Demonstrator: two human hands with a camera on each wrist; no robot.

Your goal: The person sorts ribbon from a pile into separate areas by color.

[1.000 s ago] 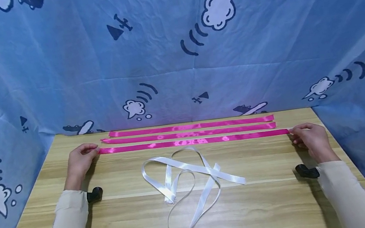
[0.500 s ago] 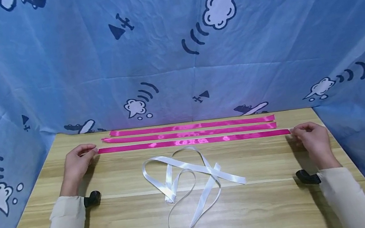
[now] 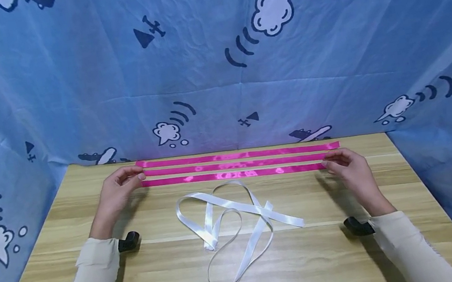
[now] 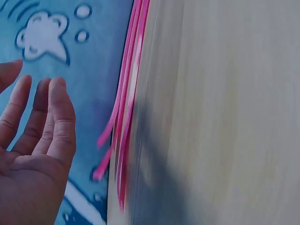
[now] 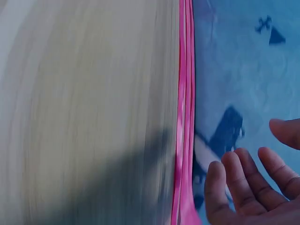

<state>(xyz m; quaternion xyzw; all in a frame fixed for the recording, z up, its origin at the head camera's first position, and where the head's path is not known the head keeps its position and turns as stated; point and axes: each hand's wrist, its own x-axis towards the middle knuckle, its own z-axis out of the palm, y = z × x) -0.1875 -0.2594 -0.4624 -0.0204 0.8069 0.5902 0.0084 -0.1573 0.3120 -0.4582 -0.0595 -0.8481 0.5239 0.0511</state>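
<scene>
Three pink satin ribbons lie side by side along the table's back edge: a near ribbon (image 3: 239, 174), a middle ribbon (image 3: 238, 164) and a far ribbon (image 3: 236, 155). At their left ends my left hand (image 3: 114, 197) hovers, hiding part of the near and middle ones. My right hand (image 3: 354, 176) is over their right ends. Both wrist views show thumb and fingers apart with nothing between them; the left fingers (image 4: 62, 117) and right fingers (image 5: 215, 183) are only loosely bent. A tangled white ribbon (image 3: 228, 205) lies in front.
The wooden table (image 3: 312, 263) ends at a blue printed cloth (image 3: 207, 66) that hangs behind and at both sides. Each wrist carries a black camera mount, the left mount (image 3: 129, 242) and the right mount (image 3: 357, 226), jutting inward.
Both hands have let go of the near pink ribbon's ends and moved inward over the ribbons, the left going right and the right going left. The white ribbon has not moved.
</scene>
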